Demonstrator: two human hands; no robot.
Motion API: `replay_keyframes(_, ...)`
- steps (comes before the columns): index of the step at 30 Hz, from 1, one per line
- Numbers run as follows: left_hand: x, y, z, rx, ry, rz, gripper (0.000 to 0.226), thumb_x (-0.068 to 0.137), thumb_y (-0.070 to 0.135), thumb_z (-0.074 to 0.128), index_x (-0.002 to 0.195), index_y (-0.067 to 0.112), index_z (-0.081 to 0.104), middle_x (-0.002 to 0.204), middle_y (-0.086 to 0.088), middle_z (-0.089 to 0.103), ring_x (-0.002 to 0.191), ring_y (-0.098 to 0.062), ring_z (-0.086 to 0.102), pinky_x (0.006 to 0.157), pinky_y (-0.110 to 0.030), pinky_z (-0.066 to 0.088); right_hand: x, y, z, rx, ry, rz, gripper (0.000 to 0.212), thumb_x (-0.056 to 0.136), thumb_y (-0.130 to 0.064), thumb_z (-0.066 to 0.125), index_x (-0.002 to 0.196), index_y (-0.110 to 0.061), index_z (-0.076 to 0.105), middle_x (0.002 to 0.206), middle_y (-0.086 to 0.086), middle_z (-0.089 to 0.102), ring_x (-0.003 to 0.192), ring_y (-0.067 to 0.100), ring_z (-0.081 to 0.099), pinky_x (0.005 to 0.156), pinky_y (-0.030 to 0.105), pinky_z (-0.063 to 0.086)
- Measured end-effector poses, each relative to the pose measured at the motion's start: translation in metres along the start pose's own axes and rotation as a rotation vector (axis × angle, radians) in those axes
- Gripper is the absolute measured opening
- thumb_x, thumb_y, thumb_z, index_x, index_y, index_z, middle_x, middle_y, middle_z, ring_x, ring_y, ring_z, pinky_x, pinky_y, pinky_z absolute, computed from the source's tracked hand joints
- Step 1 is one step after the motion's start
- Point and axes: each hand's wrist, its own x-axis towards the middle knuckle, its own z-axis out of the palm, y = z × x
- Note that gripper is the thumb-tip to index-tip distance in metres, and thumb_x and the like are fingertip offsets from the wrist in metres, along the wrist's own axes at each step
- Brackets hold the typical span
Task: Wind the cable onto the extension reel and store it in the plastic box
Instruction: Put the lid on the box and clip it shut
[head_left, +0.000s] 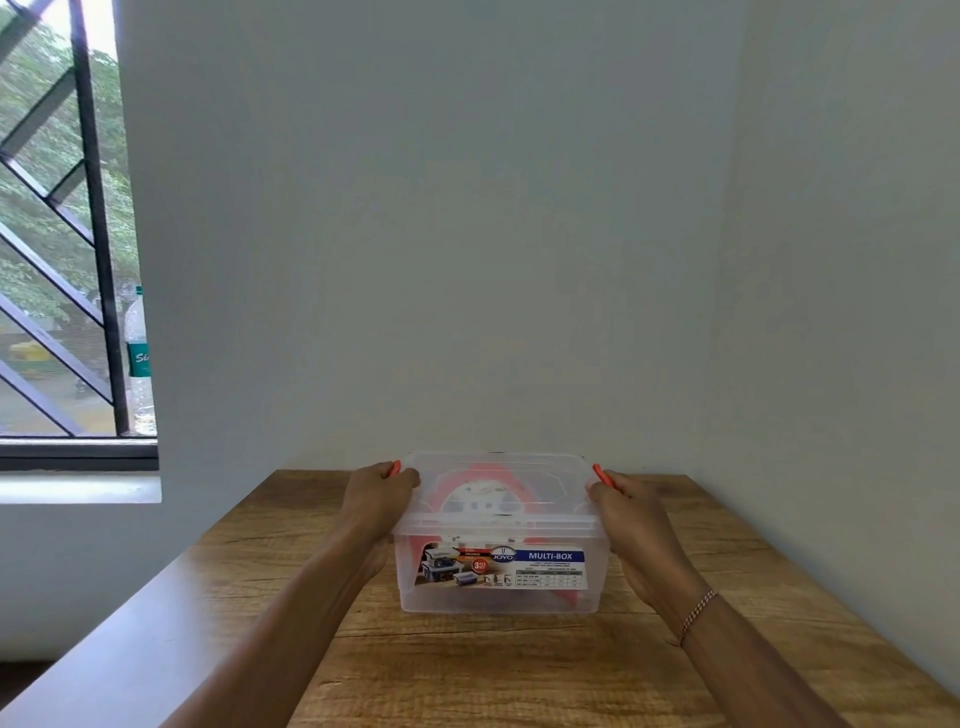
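A clear plastic box (501, 597) with a MULTI-BOX label stands on the wooden table (467, 670), its clear lid (498, 470) on top. Through the lid and walls I see the red and white extension reel (480, 493) inside. My left hand (379, 493) grips the box's left side at the red latch (395, 467), thumb on the lid. My right hand (623, 506) grips the right side at the other red latch (602, 475). The cable itself cannot be made out.
The table sits in a corner, with walls close behind and to the right. A barred window (57, 234) is at the left, and a plastic bottle (139, 358) stands on its sill. The table's left edge runs diagonally toward the lower left.
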Motion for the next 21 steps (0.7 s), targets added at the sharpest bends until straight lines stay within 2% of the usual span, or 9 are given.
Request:
replay_keyframes(1,-0.003,0.002,0.001,0.006,-0.010,-0.008,0.002,0.090,0.014,0.063,0.088,0.014,0.064,0.080,-0.003,0.066,0.068,-0.021,0.065,0.047,-0.027,0.053,0.000,0.001,0.000,0.002,0.019,-0.007,0.016,0.094,-0.029,0.052,0.090,-0.025,0.067,0.081,-0.009,0.071,0.074,0.015,0.069,0.075,0.047,0.059)
replay_keyframes(2,-0.005,0.003,0.000,0.020,-0.037,-0.023,0.015,0.089,0.020,0.066,0.100,0.012,0.063,0.085,-0.004,0.066,0.071,-0.023,0.067,0.048,-0.029,0.054,0.000,0.002,0.001,-0.024,0.048,-0.019,0.017,0.094,-0.035,0.052,0.102,-0.026,0.065,0.094,-0.006,0.070,0.083,0.016,0.068,0.078,0.047,0.058)
replay_keyframes(5,-0.008,0.004,-0.007,0.142,-0.165,-0.032,0.073,0.072,0.047,0.080,0.127,0.016,0.043,0.101,0.003,0.059,0.077,-0.027,0.069,0.048,-0.036,0.058,-0.006,0.006,-0.001,-0.311,0.113,-0.214,0.055,0.085,-0.063,0.050,0.130,-0.032,0.047,0.134,-0.001,0.053,0.112,0.018,0.055,0.090,0.040,0.051)
replay_keyframes(8,-0.008,0.001,-0.021,0.277,-0.361,0.062,0.094,0.042,0.054,0.093,0.114,0.038,0.035,0.104,0.011,0.053,0.080,-0.024,0.070,0.051,-0.035,0.059,-0.021,0.005,0.004,-0.671,0.008,-0.405,0.082,0.060,-0.093,0.043,0.126,-0.045,0.049,0.151,-0.007,0.029,0.136,0.017,0.030,0.100,0.041,0.036)
replay_keyframes(11,-0.008,-0.003,-0.026,0.451,-0.458,0.196,0.098,0.036,0.045,0.097,0.114,0.045,0.038,0.111,0.013,0.056,0.098,-0.017,0.061,0.064,-0.030,0.060,-0.024,0.011,0.001,-0.868,-0.067,-0.480,0.096,0.046,-0.099,0.041,0.127,-0.049,0.049,0.155,-0.009,0.022,0.141,0.018,0.019,0.106,0.047,0.033)
replay_keyframes(15,-0.004,-0.012,-0.008,0.635,-0.372,0.352,0.106,0.044,0.057,0.090,0.135,0.033,0.041,0.128,0.008,0.055,0.117,-0.018,0.054,0.092,-0.041,0.054,-0.005,0.019,-0.019,-1.006,-0.081,-0.556,0.089,0.060,-0.095,0.034,0.136,-0.049,0.039,0.151,-0.008,0.034,0.140,0.014,0.023,0.103,0.041,0.037)
replay_keyframes(17,-0.002,-0.017,0.012,0.823,-0.265,0.440,0.109,0.056,0.059,0.084,0.146,0.025,0.033,0.148,-0.003,0.037,0.132,-0.025,0.041,0.106,-0.047,0.042,0.010,0.022,-0.029,-1.051,-0.074,-0.561,0.087,0.063,-0.095,0.032,0.137,-0.048,0.037,0.149,-0.006,0.037,0.140,0.015,0.025,0.106,0.041,0.034)
replay_keyframes(19,0.001,-0.022,0.034,0.915,-0.212,0.526,0.102,0.066,0.058,0.079,0.148,0.020,0.031,0.158,-0.007,0.018,0.137,-0.027,0.035,0.109,-0.042,0.036,0.026,0.027,-0.041,-1.064,-0.088,-0.556,0.086,0.065,-0.093,0.032,0.137,-0.046,0.039,0.150,-0.003,0.037,0.142,0.018,0.020,0.113,0.043,0.025)
replay_keyframes(21,0.008,-0.024,0.054,0.909,-0.232,0.567,0.099,0.069,0.059,0.076,0.148,0.018,0.032,0.161,-0.008,0.009,0.140,-0.028,0.034,0.110,-0.041,0.034,0.043,0.032,-0.054,-1.060,-0.101,-0.547,0.086,0.066,-0.092,0.033,0.137,-0.044,0.040,0.150,-0.002,0.036,0.144,0.019,0.015,0.117,0.044,0.016)
